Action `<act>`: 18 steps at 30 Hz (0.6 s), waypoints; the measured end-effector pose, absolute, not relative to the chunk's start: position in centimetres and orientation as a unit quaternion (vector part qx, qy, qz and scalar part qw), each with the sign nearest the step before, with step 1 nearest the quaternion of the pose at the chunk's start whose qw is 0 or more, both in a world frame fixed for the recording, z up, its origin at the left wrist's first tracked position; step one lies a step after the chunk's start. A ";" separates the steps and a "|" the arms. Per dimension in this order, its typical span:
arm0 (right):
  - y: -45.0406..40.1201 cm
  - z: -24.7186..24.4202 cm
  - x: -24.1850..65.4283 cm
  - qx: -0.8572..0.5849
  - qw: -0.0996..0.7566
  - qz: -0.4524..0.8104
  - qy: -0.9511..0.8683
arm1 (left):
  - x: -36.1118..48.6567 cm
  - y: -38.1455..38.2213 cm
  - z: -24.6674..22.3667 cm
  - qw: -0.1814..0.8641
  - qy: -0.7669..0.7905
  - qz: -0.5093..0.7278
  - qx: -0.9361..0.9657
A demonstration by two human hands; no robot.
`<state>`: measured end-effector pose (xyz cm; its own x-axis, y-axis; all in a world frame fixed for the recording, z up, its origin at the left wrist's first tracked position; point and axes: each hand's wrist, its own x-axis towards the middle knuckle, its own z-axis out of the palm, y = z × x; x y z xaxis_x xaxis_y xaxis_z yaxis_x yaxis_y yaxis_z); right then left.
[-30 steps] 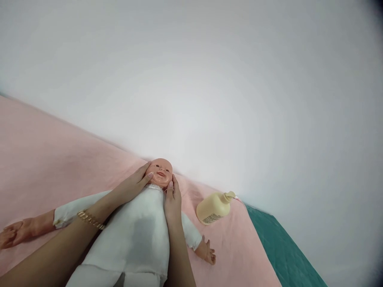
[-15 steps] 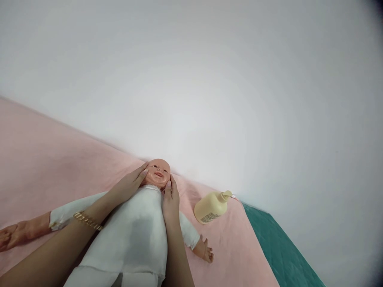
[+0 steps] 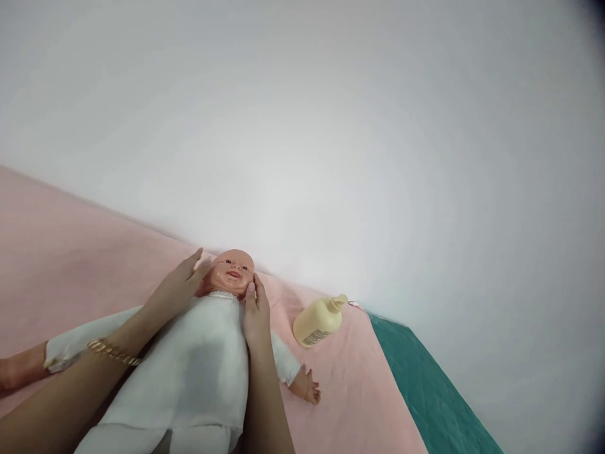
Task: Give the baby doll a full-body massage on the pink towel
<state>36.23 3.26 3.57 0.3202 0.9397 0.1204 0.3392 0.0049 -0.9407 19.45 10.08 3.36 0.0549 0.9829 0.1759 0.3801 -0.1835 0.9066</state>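
A baby doll (image 3: 189,353) in a white outfit lies on its back, its arms spread to both sides. Beside the left of the doll's head (image 3: 232,263) is my left hand (image 3: 177,287), its fingers stretched out and the thumb near the cheek. Whether that thumb touches the doll I cannot tell. My right hand (image 3: 258,315) rests against the opposite cheek with fingers straight, pointing up along the face. Neither hand grips anything. A gold bracelet (image 3: 113,352) circles my left wrist.
Right of the doll, a pale yellow pump bottle (image 3: 316,321) stands on the pink sheet (image 3: 350,391). A green quilted surface (image 3: 425,378) shows beyond the sheet's right edge. Behind everything rises a plain white wall (image 3: 302,139).
My left hand has come away from the doll's cheek, outward to the left. The right hand stays at the other cheek. The whole view has shifted slightly, moving everything left in the picture.
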 end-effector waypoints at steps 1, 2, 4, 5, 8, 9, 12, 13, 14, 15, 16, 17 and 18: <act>3.1 3.9 36.4 -0.644 0.486 0.310 -0.503 | 19.4 9.7 4.1 0.344 0.544 0.440 0.626; 2.8 4.3 36.5 -0.652 0.465 0.320 -0.506 | 19.3 9.2 4.8 0.340 0.548 0.450 0.617; 2.0 5.6 36.7 -0.672 0.414 0.320 -0.524 | 19.6 7.9 6.5 0.326 0.534 0.487 0.609; 1.4 6.5 36.8 -0.679 0.392 0.304 -0.540 | 19.8 7.1 7.2 0.316 0.517 0.513 0.608; -1.2 10.0 37.2 -0.655 0.389 0.240 -0.601 | 20.7 4.5 9.2 0.286 0.443 0.580 0.621; -2.2 11.2 37.5 -0.632 0.412 0.244 -0.609 | 20.9 3.6 9.7 0.278 0.425 0.583 0.634; -5.2 14.3 39.1 -0.562 0.525 0.245 -0.590 | 21.4 1.5 10.7 0.268 0.407 0.545 0.683; -6.0 14.9 39.9 -0.550 0.569 0.216 -0.572 | 21.5 1.0 10.9 0.272 0.399 0.530 0.697; -6.6 15.3 40.8 -0.550 0.611 0.177 -0.542 | 21.7 0.6 11.2 0.279 0.390 0.517 0.709; -7.0 15.6 41.6 -0.551 0.654 0.131 -0.502 | 21.9 0.4 11.5 0.281 0.378 0.509 0.720; -7.3 15.6 42.5 -0.555 0.692 0.085 -0.454 | 22.3 0.2 11.8 0.280 0.366 0.501 0.732; -7.3 15.4 43.2 -0.562 0.720 0.046 -0.405 | 22.8 0.2 12.2 0.275 0.355 0.495 0.744; -7.2 15.1 43.9 -0.571 0.736 0.013 -0.362 | 23.5 0.3 12.7 0.264 0.350 0.490 0.753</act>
